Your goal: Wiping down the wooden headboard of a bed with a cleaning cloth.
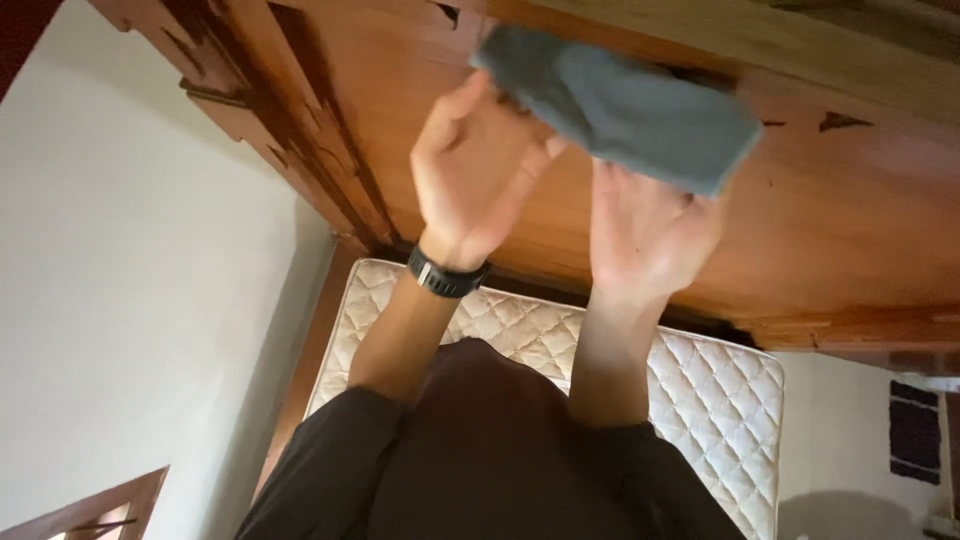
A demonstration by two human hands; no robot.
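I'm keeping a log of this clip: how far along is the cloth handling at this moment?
Done: nothing finished shows. In hand: the grey cloth is raised in front of the wooden headboard, the left hand and right hand both on it. Left: it is not laid on the quilted mattress.

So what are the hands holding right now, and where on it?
Both hands hold a grey cloth: the left hand at its left end, the right hand under its lower edge. The exact finger grip is blurred.
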